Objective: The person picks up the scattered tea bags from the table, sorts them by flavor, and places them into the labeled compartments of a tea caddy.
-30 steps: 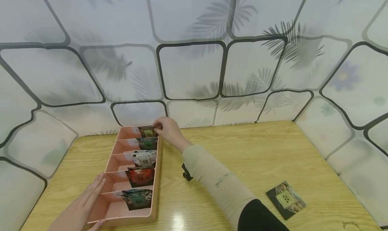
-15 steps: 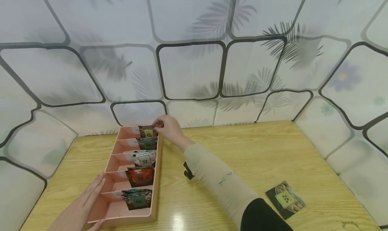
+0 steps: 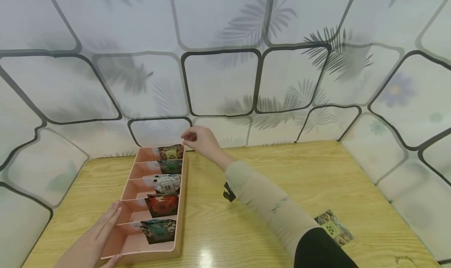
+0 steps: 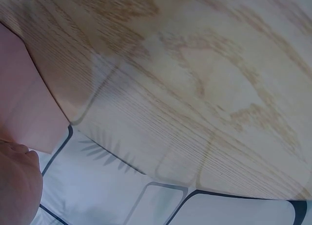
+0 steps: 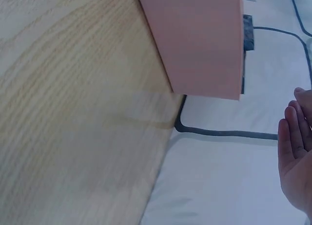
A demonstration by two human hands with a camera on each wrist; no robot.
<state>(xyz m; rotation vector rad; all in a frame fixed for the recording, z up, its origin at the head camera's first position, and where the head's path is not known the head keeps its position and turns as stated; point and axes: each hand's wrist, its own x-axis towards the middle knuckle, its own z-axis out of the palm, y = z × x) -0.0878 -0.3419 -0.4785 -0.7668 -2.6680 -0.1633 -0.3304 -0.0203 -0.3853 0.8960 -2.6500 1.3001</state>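
A long pink box (image 3: 178, 217) with divided compartments lies on the table. Each compartment holds small square printed packets leaning toward its right side. In the farthest one is a dark packet with a yellow-green label (image 3: 171, 153). My right hand (image 3: 203, 141) hovers beyond the box's far right corner, apart from the packets, fingers loosely bent around nothing. My left hand (image 3: 93, 236) rests against the box's near left side, its fingers straight along the wall and the thumb by the front edge. Nearer compartments hold a green packet (image 3: 160, 231), a red packet (image 3: 163, 205) and a white packet (image 3: 167, 184).
A loose packet with a yellow-green label (image 3: 331, 229) lies flat on the wooden table (image 3: 253, 221) at the right, partly hidden by my right sleeve. Patterned white fabric (image 3: 225, 84) encloses the table's back and sides.
My right hand has let go of the packet in the farthest compartment and moved up and right. The left hand and box stay nearly still; my sleeve now covers part of the loose packet.
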